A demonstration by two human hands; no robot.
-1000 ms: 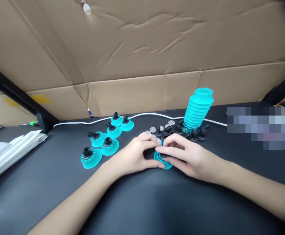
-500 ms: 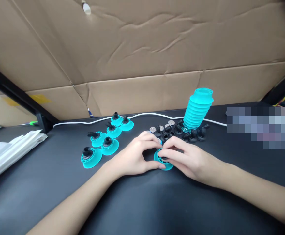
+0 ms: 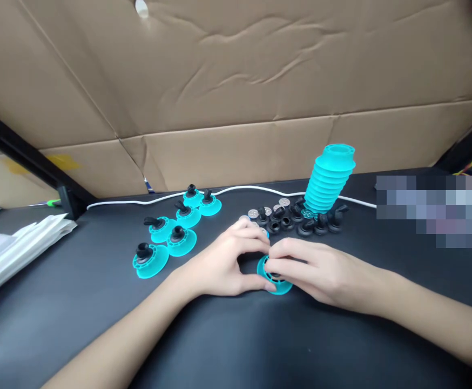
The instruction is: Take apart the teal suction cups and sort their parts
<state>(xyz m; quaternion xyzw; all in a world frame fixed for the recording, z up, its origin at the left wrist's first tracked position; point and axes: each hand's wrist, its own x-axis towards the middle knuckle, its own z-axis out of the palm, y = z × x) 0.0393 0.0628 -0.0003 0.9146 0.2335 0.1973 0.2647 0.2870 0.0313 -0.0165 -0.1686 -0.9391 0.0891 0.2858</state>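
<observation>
My left hand [image 3: 231, 262] is curled around the left side of a turquoise flared cup [image 3: 281, 288] on the table, its thumb on the near rim. Over the cup's middle, my right hand [image 3: 327, 273] pinches down with fingertips together on a black part, mostly hidden by the fingers. Just behind my hands lie several black knobbed parts [image 3: 321, 222] and several round silver discs [image 3: 284, 202]. At the left stand several turquoise cups [image 3: 182, 245], each with a black knob [image 3: 143, 250] on top.
A tall stack of turquoise cups [image 3: 330, 175] leans slightly at the back right. A white cable [image 3: 244, 188] runs along the cardboard wall [image 3: 236, 151]. White packets [image 3: 37, 246] lie at the far left beside a black frame post [image 3: 68, 202].
Both hands and the turquoise cup have shifted slightly toward me, the cup also a little to the right. My right fingers stay over its middle.
</observation>
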